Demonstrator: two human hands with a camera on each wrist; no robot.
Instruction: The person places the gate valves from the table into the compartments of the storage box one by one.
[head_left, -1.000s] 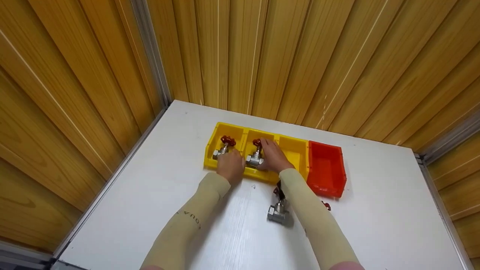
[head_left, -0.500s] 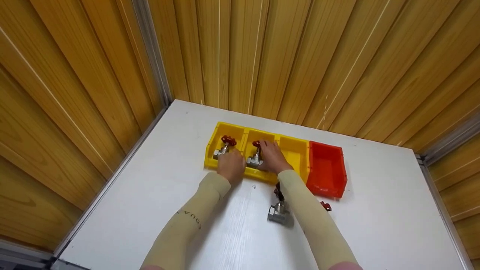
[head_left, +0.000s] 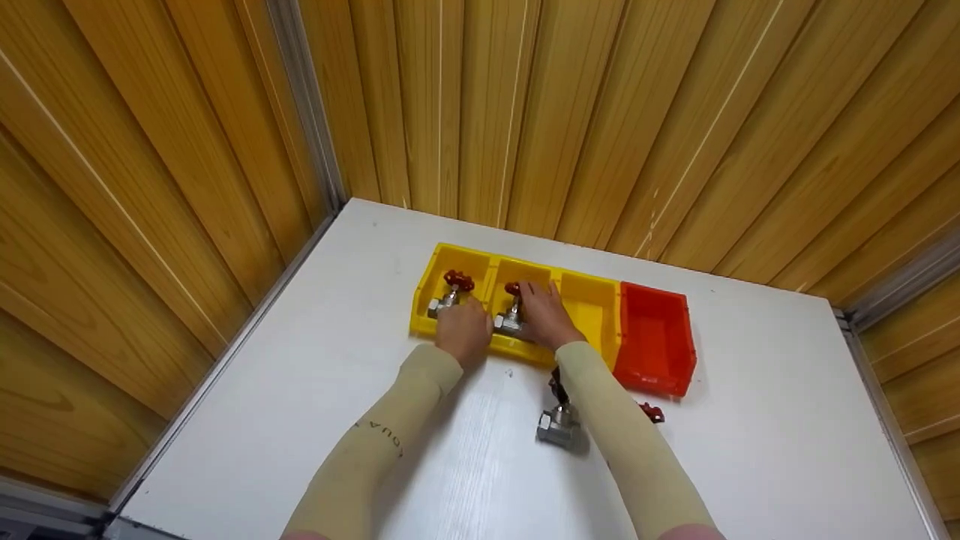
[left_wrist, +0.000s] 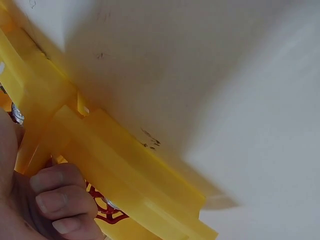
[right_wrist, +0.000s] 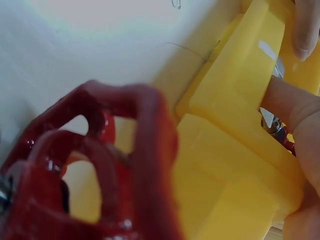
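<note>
Three yellow bins (head_left: 600, 300) stand in a row. In the left bin lies a metal valve (head_left: 444, 303) with a red handwheel; a similar valve (head_left: 511, 321) lies in the middle bin. My left hand (head_left: 463, 330) grips the front wall where these two bins meet, fingers curled in the left wrist view (left_wrist: 65, 200). My right hand (head_left: 547, 313) holds the middle bin's valve from its right side, fingers by the handwheel. The right wrist view shows my thumb (right_wrist: 292, 107) reaching over the yellow wall to it; its contact is partly hidden.
A red bin (head_left: 652, 337) adjoins the yellow row on the right. Another valve (head_left: 556, 429) lies on the white table (head_left: 315, 322) beside my right forearm. Beyond that forearm a red handwheel (head_left: 652, 412) shows. Wood-panelled walls (head_left: 480, 112) enclose the table.
The right hand has shifted very slightly at the middle bin's valve. The left hand keeps its place, and the bins and valves look unchanged.
</note>
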